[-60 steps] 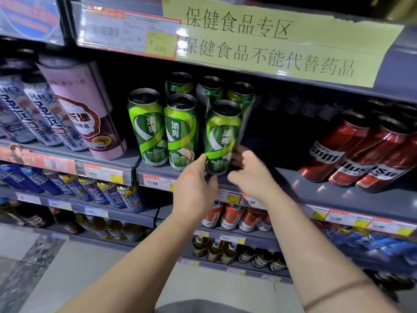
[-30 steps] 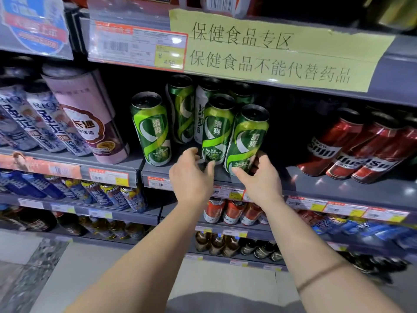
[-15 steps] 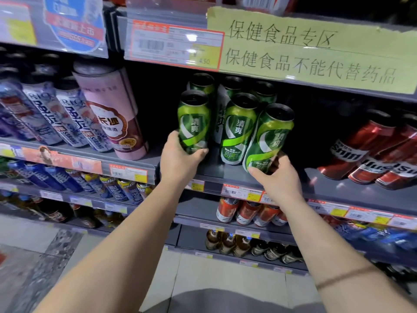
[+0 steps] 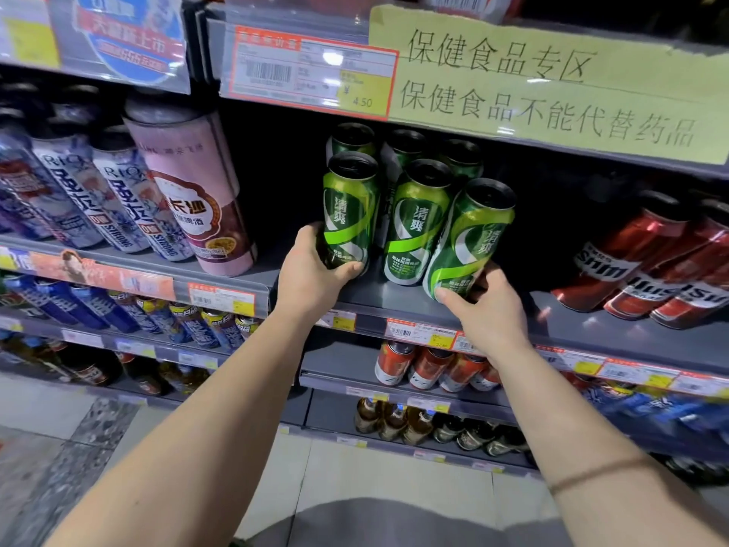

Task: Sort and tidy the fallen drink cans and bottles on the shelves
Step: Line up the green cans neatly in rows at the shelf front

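We curl our left hand [image 4: 311, 270] round the base of the leftmost green can [image 4: 349, 213] and our right hand [image 4: 487, 309] round the tilted rightmost green can [image 4: 469, 238], both on the grey shelf [image 4: 394, 302], more green cans [image 4: 406, 152] ranked behind.

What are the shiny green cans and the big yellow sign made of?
The green cans look like thin metal, probably aluminium, with a glossy printed coat: light glints off their sides and the dark tops have rolled rims. The yellow sign looks like matte paper, with a ragged torn edge and handwritten characters.
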